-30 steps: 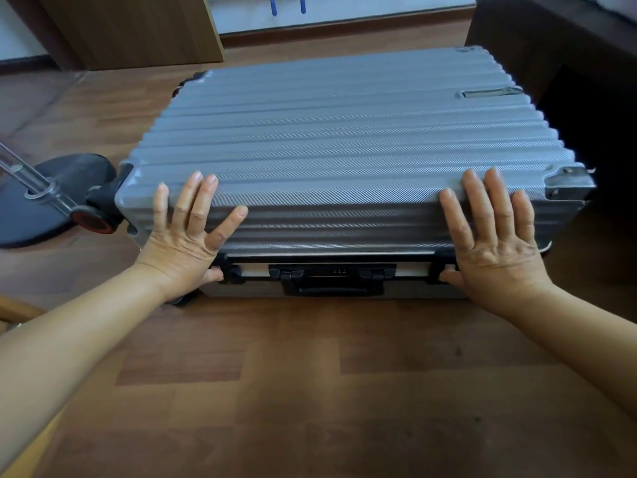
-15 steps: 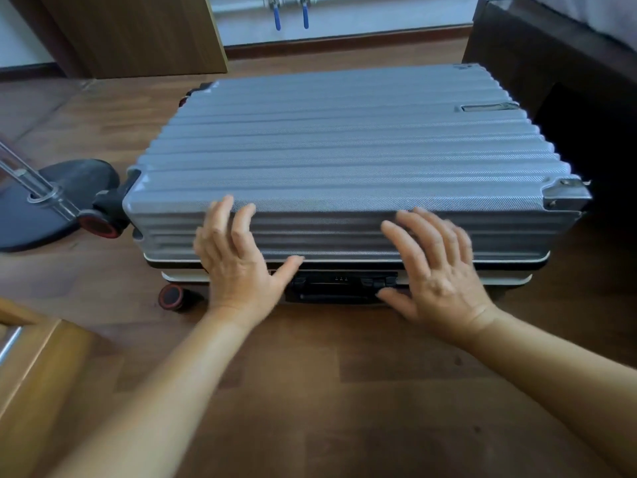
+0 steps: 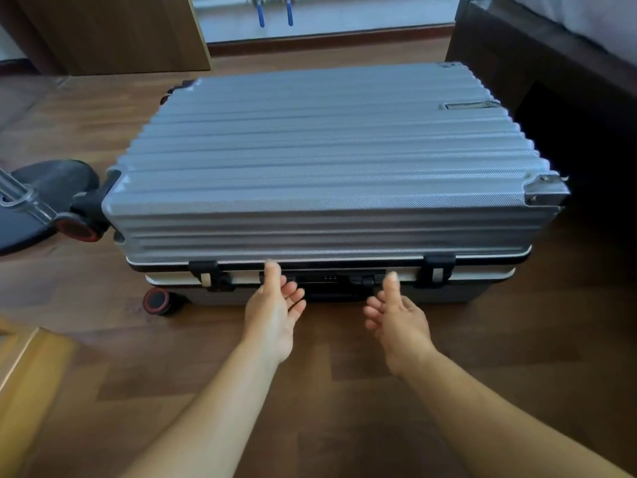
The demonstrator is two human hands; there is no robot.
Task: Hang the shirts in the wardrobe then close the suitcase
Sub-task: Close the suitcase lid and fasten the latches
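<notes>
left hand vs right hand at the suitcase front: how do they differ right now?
The left hand has its thumb up against the ribbed grey hard-shell suitcase at the lid seam, by the left end of the black lock panel. The right hand sits lower and looks just short of the panel's right end. Left fingers are straighter; right fingers curl more. Shared: both are palm-inward, holding nothing.

Forearms bare; apparently no sleeves.
</notes>
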